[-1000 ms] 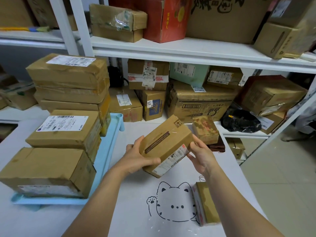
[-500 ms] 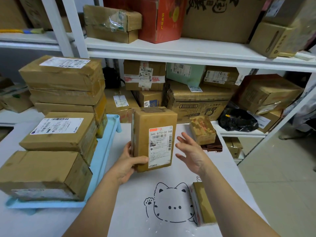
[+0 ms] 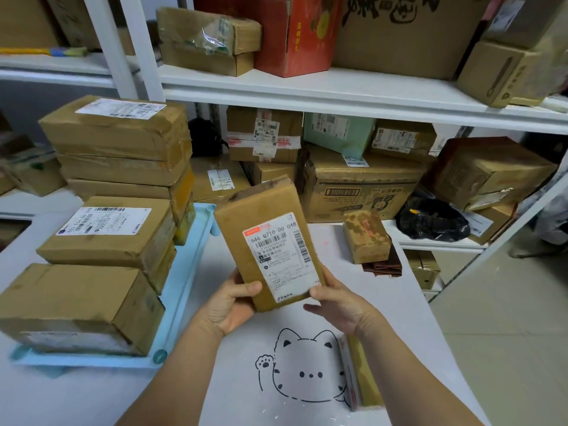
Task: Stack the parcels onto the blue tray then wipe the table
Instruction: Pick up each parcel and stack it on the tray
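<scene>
Nearest to the person, a flat parcel (image 3: 358, 372) is lying at the right edge of the white table (image 3: 92, 395), just beside the printed cat drawing (image 3: 302, 368). Above the drawing, both hands are gripping one brown parcel (image 3: 269, 241) by its lower end and holding it upright in the air, a little tilted, with its shipping label (image 3: 281, 259) facing the person. The left hand (image 3: 232, 302) is wrapping the lower left corner with the thumb across the front; the right hand (image 3: 336, 299) is closing on the lower right corner.

To the left, the blue tray (image 3: 181, 284) is carrying several stacked cardboard parcels: one large box (image 3: 76, 305) in front, a labelled one (image 3: 107, 232) behind it, and a taller pile (image 3: 123, 142) at the far end. Only a narrow strip of the tray's right side is staying bare. Between the tray and the table's right edge, the surface is lying open. Farther away, a small stained box (image 3: 365, 235) is standing near the far right corner. Behind the table, white shelves (image 3: 338, 90) are holding many more cartons.
</scene>
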Tool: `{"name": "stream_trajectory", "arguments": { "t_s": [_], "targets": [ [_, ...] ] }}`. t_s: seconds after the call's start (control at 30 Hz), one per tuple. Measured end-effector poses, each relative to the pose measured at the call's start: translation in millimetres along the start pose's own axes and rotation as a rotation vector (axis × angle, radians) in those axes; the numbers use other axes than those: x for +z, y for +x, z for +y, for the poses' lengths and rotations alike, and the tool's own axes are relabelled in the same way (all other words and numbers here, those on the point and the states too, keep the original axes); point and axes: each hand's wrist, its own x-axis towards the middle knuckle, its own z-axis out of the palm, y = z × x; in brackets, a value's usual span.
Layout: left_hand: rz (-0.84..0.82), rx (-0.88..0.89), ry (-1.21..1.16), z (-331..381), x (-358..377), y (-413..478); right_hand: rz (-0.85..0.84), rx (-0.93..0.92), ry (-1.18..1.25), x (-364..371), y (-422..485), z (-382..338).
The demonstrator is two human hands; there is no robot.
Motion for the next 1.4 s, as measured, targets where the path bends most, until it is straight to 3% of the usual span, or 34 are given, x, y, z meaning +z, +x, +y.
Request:
{"name": "stream_trajectory", "arguments": {
  "t_s": [0.17, 0.33, 0.4, 0.6, 0.83, 1.17, 1.4],
  "targets": [
    [0.098, -0.058, 0.060, -4, 5, 2, 0.098, -0.182, 0.119, 1, 8, -16],
    [0.594, 0.146, 0.267, 10, 11, 6, 0.235, -0.295, -0.003, -8, 5, -36],
    [0.689, 0.245, 0.307, 19, 15, 4, 0.252, -0.310, -0.101, -11, 7, -38],
    [0.847, 0.325, 0.459, 34, 25, 5, 0.239, -0.235, -0.131, -3, 12, -48],
    [0.943, 0.573, 0.501, 64, 20, -14, 0.467, -0.119, -0.128, 44, 37, -79],
    [1.109, 0.834, 0.420, 139, -9, -70, 0.329, -0.151, -0.102, 145, 76, -102],
    [1.169, 0.786, 0.415, 187, -46, -98, 0.360, -0.098, -0.163, 219, 119, -105]
  ]
}}
